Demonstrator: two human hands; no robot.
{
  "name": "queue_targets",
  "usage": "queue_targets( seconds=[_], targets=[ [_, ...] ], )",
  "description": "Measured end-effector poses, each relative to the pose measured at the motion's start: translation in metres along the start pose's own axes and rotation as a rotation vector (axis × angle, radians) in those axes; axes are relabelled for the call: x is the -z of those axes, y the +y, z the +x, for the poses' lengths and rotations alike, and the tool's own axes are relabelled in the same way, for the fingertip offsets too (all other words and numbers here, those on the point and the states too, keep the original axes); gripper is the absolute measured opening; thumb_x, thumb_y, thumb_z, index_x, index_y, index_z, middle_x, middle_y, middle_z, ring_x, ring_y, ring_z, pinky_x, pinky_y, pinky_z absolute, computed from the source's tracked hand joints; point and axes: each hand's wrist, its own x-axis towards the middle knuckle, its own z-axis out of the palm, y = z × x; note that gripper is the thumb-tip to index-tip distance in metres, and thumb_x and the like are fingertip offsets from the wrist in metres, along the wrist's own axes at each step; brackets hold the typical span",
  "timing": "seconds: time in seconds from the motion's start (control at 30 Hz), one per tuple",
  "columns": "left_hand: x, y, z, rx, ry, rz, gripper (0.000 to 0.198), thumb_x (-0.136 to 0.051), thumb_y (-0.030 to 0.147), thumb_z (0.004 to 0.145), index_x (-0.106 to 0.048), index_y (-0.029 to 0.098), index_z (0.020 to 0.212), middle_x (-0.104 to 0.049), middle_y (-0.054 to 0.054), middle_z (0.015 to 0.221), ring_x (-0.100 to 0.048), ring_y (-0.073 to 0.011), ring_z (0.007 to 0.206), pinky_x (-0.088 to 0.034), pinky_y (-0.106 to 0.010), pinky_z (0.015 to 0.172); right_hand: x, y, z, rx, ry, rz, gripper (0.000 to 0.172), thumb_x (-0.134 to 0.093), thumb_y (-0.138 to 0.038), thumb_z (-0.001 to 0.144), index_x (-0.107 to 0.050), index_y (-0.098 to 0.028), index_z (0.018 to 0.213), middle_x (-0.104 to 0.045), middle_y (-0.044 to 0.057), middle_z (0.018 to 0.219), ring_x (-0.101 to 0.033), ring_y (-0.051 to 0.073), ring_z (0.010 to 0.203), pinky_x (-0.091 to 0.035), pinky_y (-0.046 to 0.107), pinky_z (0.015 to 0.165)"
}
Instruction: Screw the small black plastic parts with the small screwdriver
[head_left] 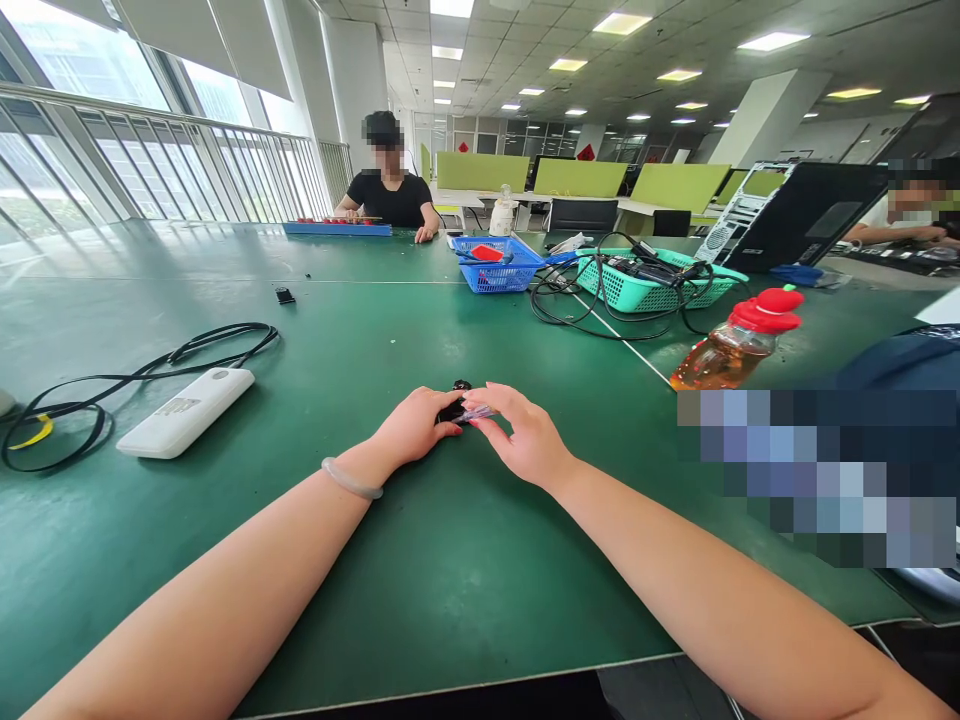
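My left hand (pixel 412 425) rests on the green table with thumb and fingers closed around a small black object (pixel 451 409). Most of that object is hidden by the fingers, so its kind does not show. Close beside it, my right hand (pixel 527 436) pinches a thin, shiny, partly clear piece (pixel 478 412) between thumb and fingertips. The piece's near end lies against or just over the black object; I cannot tell whether they touch. A pale bangle (pixel 351 480) circles the left wrist.
A white power bank (pixel 187 413) and a looped black cable (pixel 161 368) lie left. At right are a red-capped bottle (pixel 739 345), a teal basket (pixel 637 285) of cables and a blue basket (pixel 499 275). A person (pixel 390 190) sits across the table (pixel 450 570).
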Motion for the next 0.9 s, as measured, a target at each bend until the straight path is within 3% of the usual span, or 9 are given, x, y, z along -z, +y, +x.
queue_targets(
  seconds=[0.27, 0.53, 0.9],
  targets=[
    [-0.001, 0.000, 0.000, -0.022, 0.018, -0.006, 0.037, -0.059, 0.033, 0.086, -0.061, 0.024, 0.121, -0.069, -0.006, 0.099, -0.060, -0.0254, 0.096, -0.047, -0.037, 0.089, 0.006, -0.004, 0.003, 0.006, -0.063, -0.043, 0.034, -0.044, -0.012, 0.092, -0.050, -0.028, 0.120, -0.071, 0.001, 0.105, -0.066, 0.016, 0.095, -0.043, 0.042, 0.103],
    [0.000, 0.002, -0.001, 0.028, 0.012, -0.013, 0.048, -0.060, 0.029, 0.084, -0.054, 0.023, 0.131, -0.068, -0.008, 0.112, -0.059, -0.0263, 0.103, -0.046, -0.040, 0.094, 0.011, -0.001, 0.004, 0.062, 0.132, -0.089, 0.020, -0.047, -0.013, 0.091, -0.053, -0.026, 0.105, -0.071, 0.001, 0.094, -0.065, 0.016, 0.079, -0.045, 0.044, 0.096],
    [0.000, 0.001, -0.002, 0.060, 0.005, -0.013, 0.052, -0.059, 0.032, 0.085, -0.051, 0.022, 0.135, -0.066, -0.010, 0.115, -0.057, -0.0269, 0.106, -0.047, -0.040, 0.094, 0.011, 0.011, 0.003, -0.357, -0.016, 0.022, 0.015, -0.049, -0.022, 0.091, -0.052, -0.026, 0.105, -0.071, 0.003, 0.099, -0.065, 0.021, 0.093, -0.050, 0.039, 0.084]
  ],
)
